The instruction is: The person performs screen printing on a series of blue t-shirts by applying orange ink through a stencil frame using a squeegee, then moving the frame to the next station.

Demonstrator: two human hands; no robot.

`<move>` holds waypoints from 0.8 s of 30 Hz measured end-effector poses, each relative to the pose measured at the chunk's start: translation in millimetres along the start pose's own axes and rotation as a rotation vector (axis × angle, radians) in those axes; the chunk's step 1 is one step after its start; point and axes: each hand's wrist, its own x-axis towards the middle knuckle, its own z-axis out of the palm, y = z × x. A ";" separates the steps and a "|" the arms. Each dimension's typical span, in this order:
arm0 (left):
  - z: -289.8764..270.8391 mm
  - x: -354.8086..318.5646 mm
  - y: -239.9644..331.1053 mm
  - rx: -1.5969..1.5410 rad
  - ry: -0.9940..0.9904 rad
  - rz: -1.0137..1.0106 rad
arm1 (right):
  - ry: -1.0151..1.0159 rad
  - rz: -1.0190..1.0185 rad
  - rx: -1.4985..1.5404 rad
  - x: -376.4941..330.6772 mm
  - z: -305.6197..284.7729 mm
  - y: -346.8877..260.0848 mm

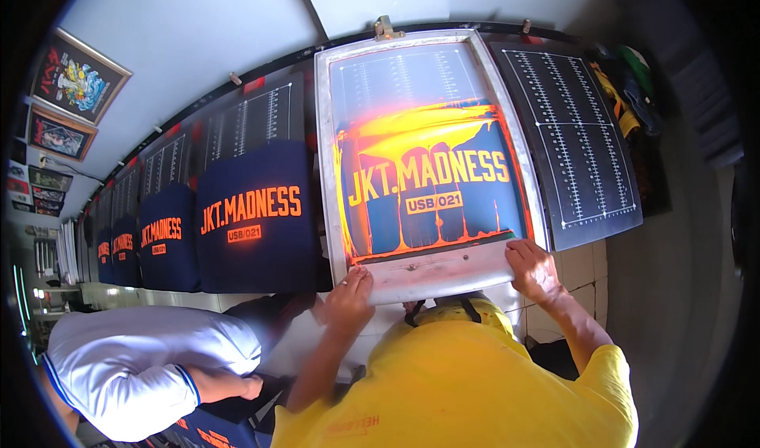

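In the head view, the frame (447, 280) is in the middle of the row of boards, straight before the person. Its near edge comes out toward the yellow shirt (467, 369), with little room between them. On the right, a narrow gap separates the frame from a dark board (567, 106) with white scales; behind this board's right edge lies a heap of clothes (625, 92). On the left, a navy shirt (253, 262) with orange print lies near the frame. The far edge meets a clamp (385, 28). The grey floor (681, 290) is open at the far right.

The long axis of the frame goes away from the person, its far end leaning slightly to the left. The letters on the mesh stand upright for the person; orange ink (427, 127) lies across beyond them. Whether the frame is flat or lifted, I cannot tell.

The left hand (351, 296) holds the near left corner with bent fingers; the right hand (535, 272) is closed on the near right corner. A co-worker (150, 345) in white bends at the left.
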 end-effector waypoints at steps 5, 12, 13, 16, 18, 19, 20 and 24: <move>5.0 34.9 -22.3 -0.023 0.007 0.031 | 0.017 -0.002 -0.017 33.6 7.1 15.6; 13.3 131.8 -67.5 0.041 0.023 0.039 | 0.066 -0.061 -0.081 115.3 25.3 70.8; 19.9 143.1 -77.2 0.057 0.044 0.049 | 0.065 -0.052 -0.092 128.2 28.0 78.3; 21.6 179.2 -93.9 0.050 0.041 0.050 | 0.079 -0.042 -0.113 164.0 31.0 96.5; 22.4 201.6 -100.4 0.045 0.061 0.053 | 0.045 -0.026 -0.116 180.7 35.8 114.5; 20.7 212.0 -101.6 0.039 0.035 0.020 | 0.017 -0.019 -0.123 189.0 33.2 118.4; 17.8 218.0 -102.4 0.032 0.015 0.016 | -0.008 -0.013 -0.129 195.3 29.7 119.7; 3.3 236.7 -102.3 0.009 -0.071 0.003 | -0.156 0.080 -0.165 213.7 16.8 120.3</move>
